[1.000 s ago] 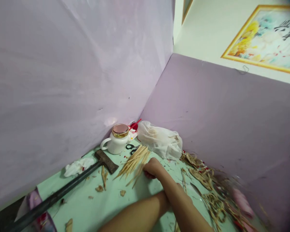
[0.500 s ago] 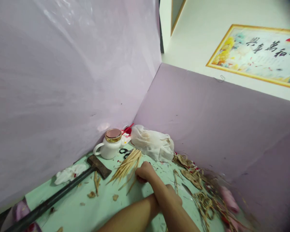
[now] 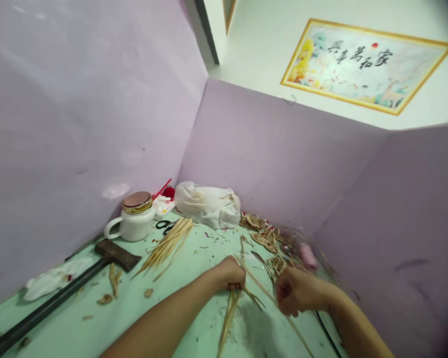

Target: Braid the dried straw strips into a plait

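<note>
The left hand (image 3: pixel 233 274) grips strips (image 3: pixel 228 316) over the green surface (image 3: pixel 78 333), and the closed right hand (image 3: pixel 294 292) seems to pinch a long strand (image 3: pixel 300 337). Working this seems the step, calling next for a steady left hold. Beyond lies a sheaf (image 3: pixel 169 243).

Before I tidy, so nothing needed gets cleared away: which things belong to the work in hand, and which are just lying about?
In the work: pale strips in the left hand, long strip at the right hand, probably the strip bundle.

Seemingly just lying about: axe-like tool, lidded mug, white bag.
</note>
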Demonstrator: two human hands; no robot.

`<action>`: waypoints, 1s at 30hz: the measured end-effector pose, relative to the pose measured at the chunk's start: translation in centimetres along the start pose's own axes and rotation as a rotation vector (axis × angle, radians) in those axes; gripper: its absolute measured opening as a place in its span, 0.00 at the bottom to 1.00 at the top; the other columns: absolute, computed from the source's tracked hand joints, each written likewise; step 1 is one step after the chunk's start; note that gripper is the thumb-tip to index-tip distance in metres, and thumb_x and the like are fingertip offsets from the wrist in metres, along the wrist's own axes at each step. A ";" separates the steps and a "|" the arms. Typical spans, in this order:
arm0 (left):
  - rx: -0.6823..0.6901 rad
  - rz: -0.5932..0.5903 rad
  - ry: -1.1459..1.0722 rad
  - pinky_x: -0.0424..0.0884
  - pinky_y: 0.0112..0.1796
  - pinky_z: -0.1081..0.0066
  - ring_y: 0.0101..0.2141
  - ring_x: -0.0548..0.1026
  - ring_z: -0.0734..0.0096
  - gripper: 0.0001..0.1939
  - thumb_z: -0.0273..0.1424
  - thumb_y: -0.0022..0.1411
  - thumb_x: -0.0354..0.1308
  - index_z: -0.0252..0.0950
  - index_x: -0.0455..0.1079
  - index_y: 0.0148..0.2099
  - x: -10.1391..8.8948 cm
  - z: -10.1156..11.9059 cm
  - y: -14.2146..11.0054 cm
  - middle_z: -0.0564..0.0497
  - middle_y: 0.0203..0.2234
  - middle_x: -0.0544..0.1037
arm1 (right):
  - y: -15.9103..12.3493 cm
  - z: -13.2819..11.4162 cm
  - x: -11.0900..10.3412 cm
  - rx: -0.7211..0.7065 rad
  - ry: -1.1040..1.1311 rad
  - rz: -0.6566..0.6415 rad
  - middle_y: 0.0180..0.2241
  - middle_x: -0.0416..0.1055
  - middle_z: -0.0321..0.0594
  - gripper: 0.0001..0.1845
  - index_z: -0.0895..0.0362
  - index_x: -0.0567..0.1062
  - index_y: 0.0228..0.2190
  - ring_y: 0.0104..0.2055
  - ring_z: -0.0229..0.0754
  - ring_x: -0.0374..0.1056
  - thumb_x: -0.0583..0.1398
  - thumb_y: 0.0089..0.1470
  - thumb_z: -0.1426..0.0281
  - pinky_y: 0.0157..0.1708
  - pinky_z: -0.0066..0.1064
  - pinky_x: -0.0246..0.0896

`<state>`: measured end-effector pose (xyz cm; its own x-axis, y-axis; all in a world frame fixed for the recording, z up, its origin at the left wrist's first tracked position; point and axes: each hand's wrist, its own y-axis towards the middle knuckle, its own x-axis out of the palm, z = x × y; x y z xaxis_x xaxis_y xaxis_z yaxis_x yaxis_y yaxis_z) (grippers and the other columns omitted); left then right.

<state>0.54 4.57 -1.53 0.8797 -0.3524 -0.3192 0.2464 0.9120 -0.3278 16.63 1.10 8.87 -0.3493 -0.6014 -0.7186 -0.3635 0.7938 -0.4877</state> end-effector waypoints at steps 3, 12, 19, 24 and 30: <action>-0.078 -0.006 0.038 0.49 0.13 0.77 0.10 0.55 0.80 0.06 0.19 0.33 0.53 0.32 0.59 0.12 -0.4 0.4 -0.6 0.56 0.06 0.58 | 1.1 2.7 2.2 0.069 -0.063 0.073 0.13 0.66 0.34 0.08 0.60 0.75 0.17 0.14 0.30 0.56 0.59 0.26 0.78 0.13 0.19 0.45; -0.043 0.024 0.041 0.43 0.12 0.78 0.09 0.51 0.83 0.06 0.20 0.33 0.50 0.33 0.56 0.12 -0.7 1.7 -2.4 0.58 0.04 0.54 | 5.2 2.2 4.9 -0.046 0.012 0.716 0.29 0.73 0.42 0.12 0.58 0.75 0.28 0.30 0.38 0.65 0.54 0.44 0.68 0.27 0.24 0.51; -0.017 -0.012 0.044 0.43 0.12 0.78 0.09 0.50 0.84 0.04 0.23 0.34 0.50 0.33 0.57 0.13 -0.8 1.5 -2.0 0.59 0.05 0.54 | 5.3 2.8 6.6 -0.068 -0.041 0.677 0.29 0.73 0.37 0.13 0.53 0.76 0.29 0.30 0.37 0.64 0.53 0.46 0.64 0.26 0.25 0.47; 0.011 -0.097 -0.017 0.39 0.12 0.77 0.08 0.50 0.84 0.05 0.25 0.35 0.51 0.33 0.57 0.14 -1.4 0.9 -1.5 0.58 0.07 0.56 | 6.0 3.4 6.6 -0.161 0.059 0.678 0.24 0.71 0.38 0.13 0.57 0.76 0.27 0.25 0.34 0.60 0.52 0.47 0.66 0.23 0.24 0.46; 0.009 -0.114 -0.067 0.38 0.12 0.77 0.08 0.49 0.85 0.05 0.26 0.36 0.52 0.33 0.58 0.16 -1.6 0.8 -1.2 0.59 0.07 0.56 | 7.0 3.5 7.4 -0.264 0.326 0.590 0.18 0.68 0.35 0.13 0.60 0.75 0.28 0.20 0.32 0.58 0.54 0.46 0.66 0.21 0.22 0.48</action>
<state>-0.80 4.21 0.07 0.8710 -0.4391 -0.2201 0.3496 0.8690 -0.3500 14.50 2.57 -1.56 -0.7763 -0.1086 -0.6209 -0.2171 0.9708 0.1016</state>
